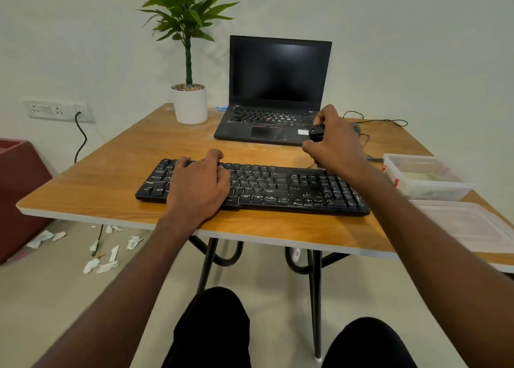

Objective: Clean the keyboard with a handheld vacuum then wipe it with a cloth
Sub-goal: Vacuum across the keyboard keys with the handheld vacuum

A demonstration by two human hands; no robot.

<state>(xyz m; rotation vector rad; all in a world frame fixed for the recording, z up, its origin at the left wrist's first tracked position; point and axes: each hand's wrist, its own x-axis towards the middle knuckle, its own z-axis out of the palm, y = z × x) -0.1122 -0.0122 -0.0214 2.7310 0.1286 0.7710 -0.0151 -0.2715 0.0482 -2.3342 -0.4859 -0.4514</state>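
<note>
A black keyboard (278,189) lies across the near part of the wooden table (116,173), its keys dusted with pale specks. My left hand (199,186) lies palm down on its left half, with thumb and fingers curled over the far edge. My right hand (338,142) is behind the keyboard's right half, by the front right corner of the laptop. It grips a small black handheld vacuum (316,132), which is mostly hidden by the fingers. I see no cloth lying in the open.
An open black laptop (278,89) stands at the back, with a potted plant (190,103) to its left. Thin black cables (383,121) trail at the back right. A clear plastic container (425,178) and its lid (467,225) sit at the right edge. Paper scraps (105,256) litter the floor.
</note>
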